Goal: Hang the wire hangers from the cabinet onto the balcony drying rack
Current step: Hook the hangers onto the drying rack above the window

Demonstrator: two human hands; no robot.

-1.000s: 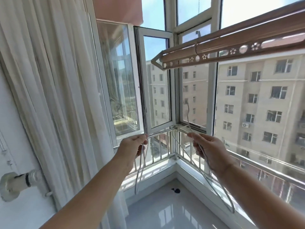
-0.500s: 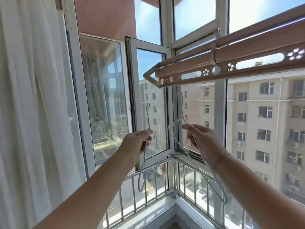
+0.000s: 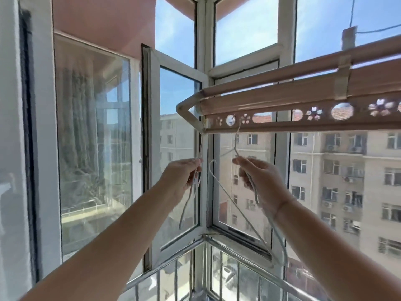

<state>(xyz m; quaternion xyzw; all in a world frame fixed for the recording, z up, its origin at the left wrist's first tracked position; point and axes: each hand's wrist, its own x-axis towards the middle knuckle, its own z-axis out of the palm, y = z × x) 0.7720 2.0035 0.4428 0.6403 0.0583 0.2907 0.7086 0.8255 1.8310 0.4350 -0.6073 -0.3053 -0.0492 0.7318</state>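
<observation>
- Our left hand (image 3: 184,177) pinches the left hanger (image 3: 186,205) and our right hand (image 3: 260,181) grips the right hanger (image 3: 235,146), both just below the drying rack (image 3: 282,98).
- The right hanger's hook reaches the rack's holed rail (image 3: 282,127); hooked or not, we cannot tell.
- Next, probably: seat that hook, then let go.

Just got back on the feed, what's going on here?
A person at the balcony window holds a wire hanger in each hand. The right hand pinches a hanger whose hook reaches the holed strip of the drying rack; whether it has caught there cannot be told. The left hand holds a second hanger below the rack's end, not yet hung.
</observation>
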